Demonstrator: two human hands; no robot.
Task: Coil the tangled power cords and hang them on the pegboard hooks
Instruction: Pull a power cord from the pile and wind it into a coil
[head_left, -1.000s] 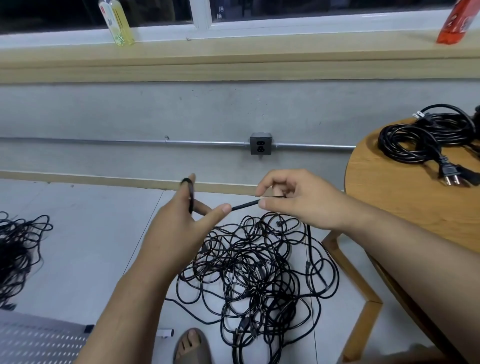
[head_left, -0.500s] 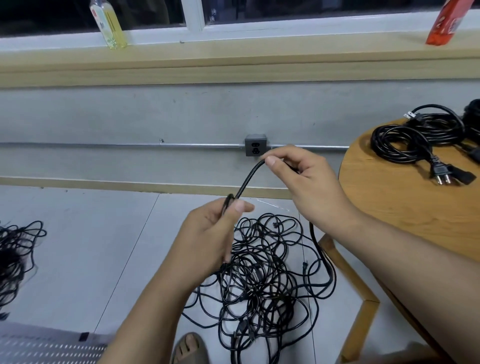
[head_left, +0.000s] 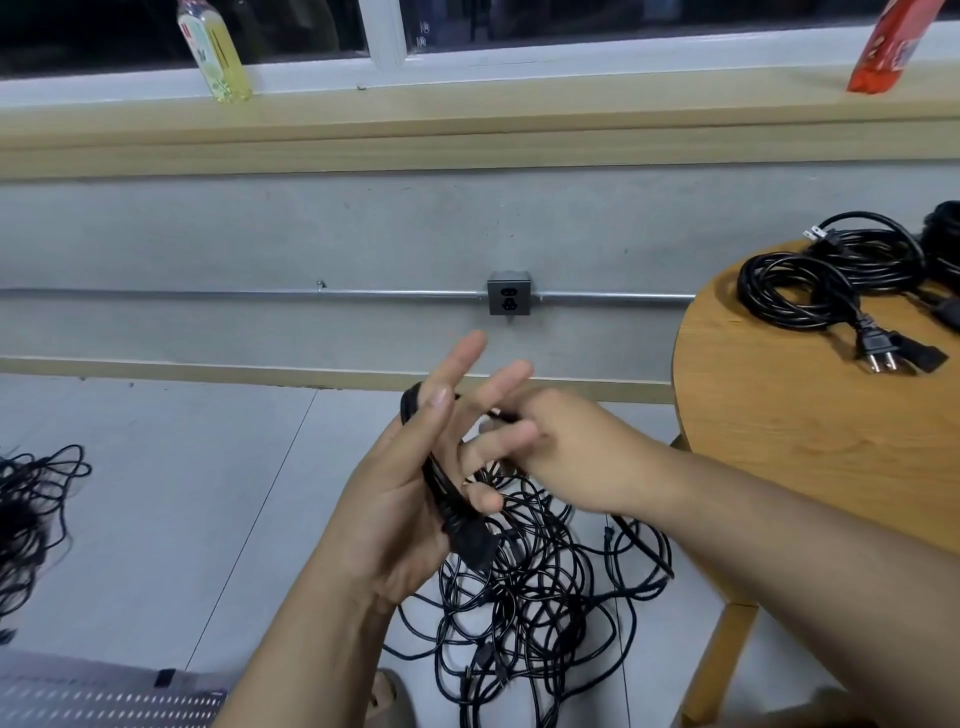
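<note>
My left hand (head_left: 395, 499) is raised palm-up over the floor, index and middle fingers stretched out. A black power cord (head_left: 447, 493) runs along its palm, held under the thumb, with the plug end at the heel of the palm. My right hand (head_left: 571, 457) sits just behind the left fingers and pinches the same cord, its fingertips partly hidden. The cord trails down into a tangled black pile (head_left: 530, 613) on the floor below both hands. A perforated pegboard (head_left: 93, 696) lies flat at the bottom left.
A round wooden table (head_left: 805, 441) on the right carries coiled cords (head_left: 810, 280). Another tangle (head_left: 31, 509) lies at the left edge. A wall outlet (head_left: 509, 293) is straight ahead. A yellow bottle (head_left: 215, 52) and a red packet (head_left: 888, 47) stand on the sill. My foot (head_left: 389, 701) is near the pile.
My right hand came down from near the outlet and swung behind the left fingers with the cord. My left hand turned palm-up and spread its fingers; the cord now lies along its palm.
</note>
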